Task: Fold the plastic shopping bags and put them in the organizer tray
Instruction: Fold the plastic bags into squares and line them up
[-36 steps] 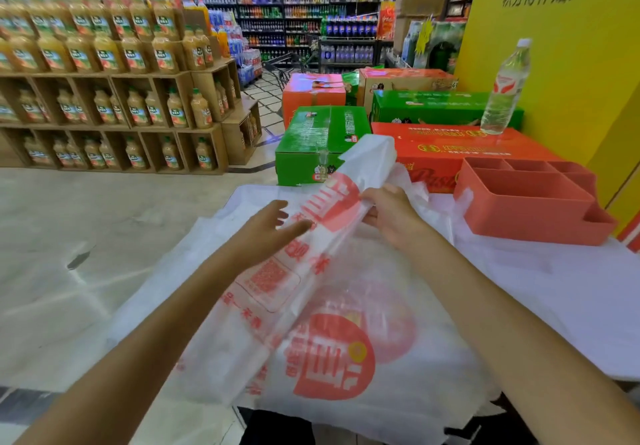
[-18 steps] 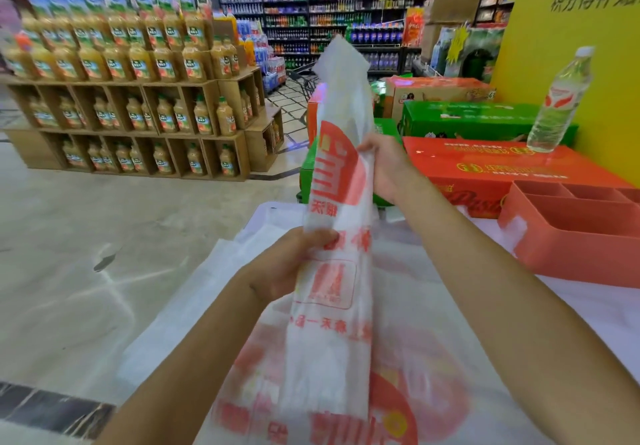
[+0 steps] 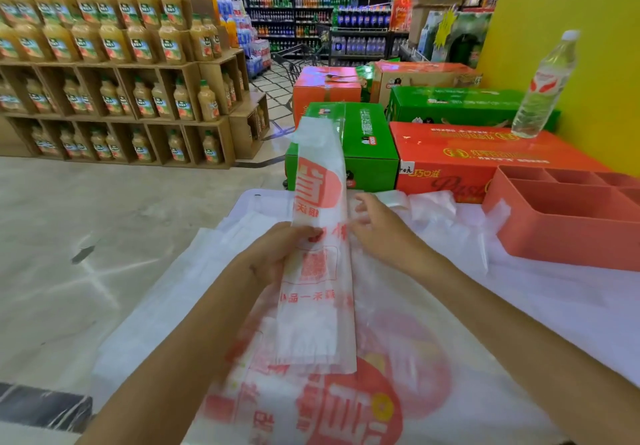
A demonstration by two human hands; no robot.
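Observation:
A white plastic bag with red print, folded into a long narrow strip (image 3: 320, 320), stands upright over the table. My left hand (image 3: 277, 254) grips its left edge at mid-height, thumb on the front. On the other side, my right hand (image 3: 381, 233) touches the strip's right edge with its fingers loosely spread. Under the strip, more white bags with a big red logo (image 3: 349, 410) lie flat on the white-covered table (image 3: 568, 309). The salmon-pink organizer tray (image 3: 561, 247), with several compartments, sits at the table's right side, and nothing shows in its compartments.
Green and orange cartons (image 3: 450, 164) line the table's far edge, with a water bottle (image 3: 540, 91) standing on one. Juice-bottle shelves (image 3: 114, 98) fill the left across an open floor. A yellow wall (image 3: 588, 63) rises on the right.
The strip was swung upright and has come down lower. My right hand moved from the strip's upper part down to its middle edge and loosened. My left hand keeps its grip.

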